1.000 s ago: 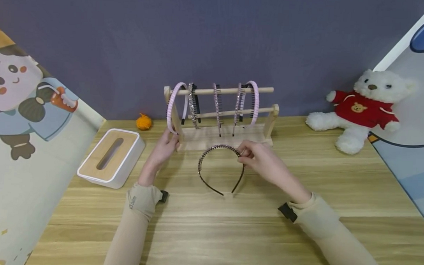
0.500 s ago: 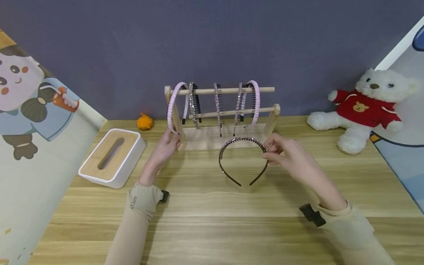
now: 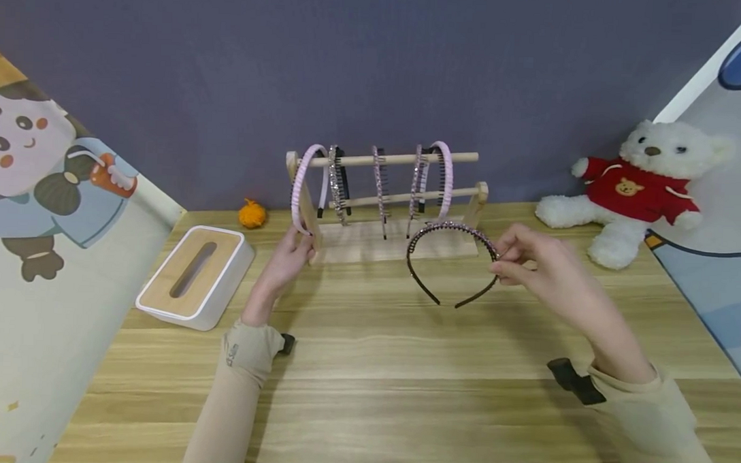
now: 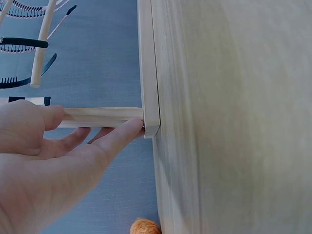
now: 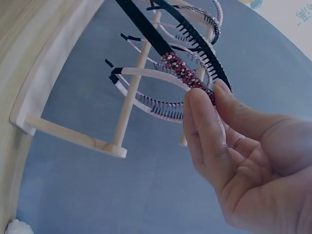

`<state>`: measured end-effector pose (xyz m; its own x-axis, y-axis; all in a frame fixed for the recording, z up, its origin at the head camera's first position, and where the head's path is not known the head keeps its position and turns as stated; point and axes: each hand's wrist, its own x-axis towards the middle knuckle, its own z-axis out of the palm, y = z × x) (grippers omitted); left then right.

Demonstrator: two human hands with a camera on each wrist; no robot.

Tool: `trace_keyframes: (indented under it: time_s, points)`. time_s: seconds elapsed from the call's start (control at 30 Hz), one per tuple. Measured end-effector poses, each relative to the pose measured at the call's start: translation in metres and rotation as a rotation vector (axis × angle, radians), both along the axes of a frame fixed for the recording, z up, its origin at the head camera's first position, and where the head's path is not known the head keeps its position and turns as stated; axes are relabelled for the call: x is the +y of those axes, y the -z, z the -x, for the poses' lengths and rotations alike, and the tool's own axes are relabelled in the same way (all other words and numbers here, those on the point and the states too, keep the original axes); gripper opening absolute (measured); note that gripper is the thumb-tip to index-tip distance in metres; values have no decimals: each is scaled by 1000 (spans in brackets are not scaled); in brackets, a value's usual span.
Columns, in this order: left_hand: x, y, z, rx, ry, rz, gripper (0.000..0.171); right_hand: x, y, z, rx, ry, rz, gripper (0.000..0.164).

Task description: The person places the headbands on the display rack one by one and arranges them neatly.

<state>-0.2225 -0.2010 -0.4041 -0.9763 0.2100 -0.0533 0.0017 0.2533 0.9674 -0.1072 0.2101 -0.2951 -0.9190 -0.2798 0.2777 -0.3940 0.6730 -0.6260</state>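
Observation:
Between thumb and fingertips my right hand (image 3: 543, 265) pinches one side of a dark toothed headband (image 3: 452, 226), raised in front of the rack with its tips down. Reddish glittering stones cover the headband (image 5: 187, 75) in the right wrist view. My left hand (image 3: 286, 256) holds the left upright of a wooden headband rack (image 3: 394, 246); in the left wrist view the thumb and fingers of this left hand (image 4: 73, 151) lie on either side of the upright (image 4: 105, 114). Several headbands hang on the rack, among them a pink one (image 3: 298, 188) at the left and another pink one (image 3: 448, 183) at the right.
A white tissue box (image 3: 228, 281) with a wooden lid stands left on the wood-grain table (image 3: 364, 408). Behind it lies a small orange ball-like thing (image 3: 252, 214). A white teddy bear (image 3: 629, 193) in a red top sits at the back right, near the dark wall (image 3: 376, 68).
My right hand has moved right and slightly away from me with the dark headband, from before the rack's middle to its right end. My left hand stays at the upright.

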Motion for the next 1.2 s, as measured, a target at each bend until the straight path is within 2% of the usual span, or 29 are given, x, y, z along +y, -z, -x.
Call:
trace_keyframes:
  time_s: [0.23,0.6,0.83,0.97,1.2]
  points:
    - [-1,1,1,0,9,18,60,7,-8,-12,31,22,24,28]
    - [0,0,0,17,5,-10,60,21,-24,-31,79,132,78,37]
    - [0,2,1,19,7,-11,60,26,-30,-29,165,196,61,40]
    - [-1,2,1,16,6,-2,59,24,-33,-26,198,202,107,41]
    - [-2,1,0,13,1,19,60,17,-40,-24,197,282,176,36]
